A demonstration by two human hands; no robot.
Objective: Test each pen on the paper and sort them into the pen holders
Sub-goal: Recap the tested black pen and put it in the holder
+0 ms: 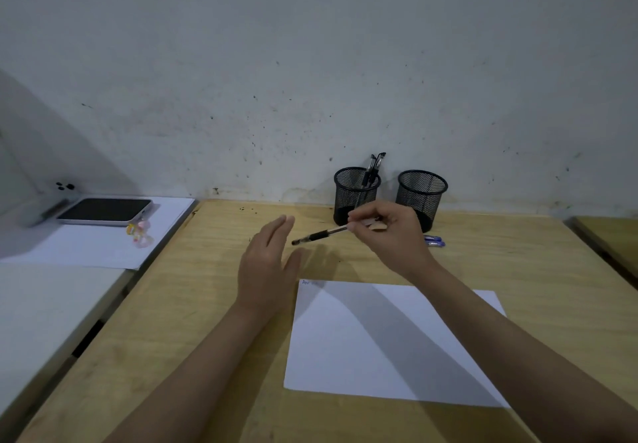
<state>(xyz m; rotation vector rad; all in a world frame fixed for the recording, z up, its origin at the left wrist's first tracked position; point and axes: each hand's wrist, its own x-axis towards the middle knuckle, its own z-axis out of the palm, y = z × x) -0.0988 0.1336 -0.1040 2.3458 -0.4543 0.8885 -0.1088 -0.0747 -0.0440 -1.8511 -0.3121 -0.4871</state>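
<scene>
My right hand (390, 235) pinches a black pen (319, 235) above the wooden desk, its dark end pointing left toward my left hand (267, 266). The left hand hovers with straight fingers and holds nothing. A white sheet of paper (390, 342) lies in front of me, with a small scribble at its top left corner. Two black mesh pen holders stand by the wall: the left holder (355, 194) has two black pens (374, 166) in it, the right holder (422, 194) shows none. Blue pens (434, 241) lie on the desk behind my right hand, partly hidden.
The wooden desk (193, 322) reaches back to a stained wall. On a white table at the left lie a phone (103, 210) on white paper and a small trinket (139, 232). Another desk edge (607, 239) shows at far right.
</scene>
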